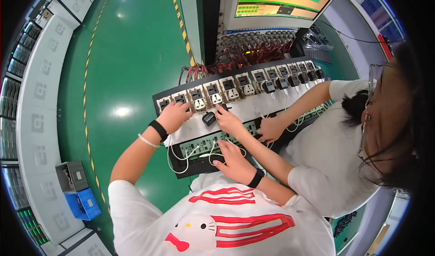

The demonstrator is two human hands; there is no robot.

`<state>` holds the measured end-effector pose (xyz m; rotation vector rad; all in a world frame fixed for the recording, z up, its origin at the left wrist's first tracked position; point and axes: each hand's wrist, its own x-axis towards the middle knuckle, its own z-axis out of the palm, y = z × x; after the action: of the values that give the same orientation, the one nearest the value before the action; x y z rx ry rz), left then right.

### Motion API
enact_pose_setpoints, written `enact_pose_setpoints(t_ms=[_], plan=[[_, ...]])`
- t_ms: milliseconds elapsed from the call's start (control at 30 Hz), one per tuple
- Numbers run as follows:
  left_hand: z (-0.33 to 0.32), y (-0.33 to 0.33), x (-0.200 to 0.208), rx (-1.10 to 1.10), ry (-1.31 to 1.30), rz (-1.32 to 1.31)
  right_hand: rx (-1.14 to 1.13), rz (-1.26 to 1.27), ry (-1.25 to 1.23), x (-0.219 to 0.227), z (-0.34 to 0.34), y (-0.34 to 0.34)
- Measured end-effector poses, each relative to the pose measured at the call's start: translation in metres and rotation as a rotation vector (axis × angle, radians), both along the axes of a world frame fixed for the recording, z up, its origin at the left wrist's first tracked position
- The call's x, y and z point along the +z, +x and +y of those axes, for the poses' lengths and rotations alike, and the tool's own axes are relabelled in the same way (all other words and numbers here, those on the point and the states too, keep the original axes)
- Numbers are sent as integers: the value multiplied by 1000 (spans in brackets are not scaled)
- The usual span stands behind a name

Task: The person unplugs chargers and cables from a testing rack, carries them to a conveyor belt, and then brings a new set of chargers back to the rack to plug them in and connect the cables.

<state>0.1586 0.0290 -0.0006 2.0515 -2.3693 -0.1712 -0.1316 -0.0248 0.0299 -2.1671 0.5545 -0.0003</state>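
My left hand [175, 117], with a black band at the wrist, is at the left end of a long row of sockets [195, 94]. Its fingers are curled over the socket edge, hiding whatever is in them. My right hand [236, 161] reaches over the green port strip [195, 149], thumb and forefinger apart, beside white cables [180, 158]. A co-worker's hand [230, 123] touches near a black adapter [209, 118] lying on the white panel. The co-worker's other hand [272, 129] is at the strip further right, by more white cables.
Several black adapters [268, 86] sit in the right-hand sockets. Red wiring [235, 59] and a screen [281, 0] are behind the bench. The co-worker [326, 156] stands close on my right. Grey [72, 176] and blue [84, 204] bins are on the green floor at left.
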Motion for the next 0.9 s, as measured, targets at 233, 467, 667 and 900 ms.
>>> enact_pose_setpoints(t_ms=[233,467,667,900], plan=[[11,-88,88,19,74,147,-42,-262,48,11,-1,18],[21,-108,99,-108,252,185,-48,-97,616,12,8,8],[34,-109,141,-109,360,291,50,-197,615,39,14,5],[35,21,147,545,-35,-154,-502,-75,702,-22,-20,-50]])
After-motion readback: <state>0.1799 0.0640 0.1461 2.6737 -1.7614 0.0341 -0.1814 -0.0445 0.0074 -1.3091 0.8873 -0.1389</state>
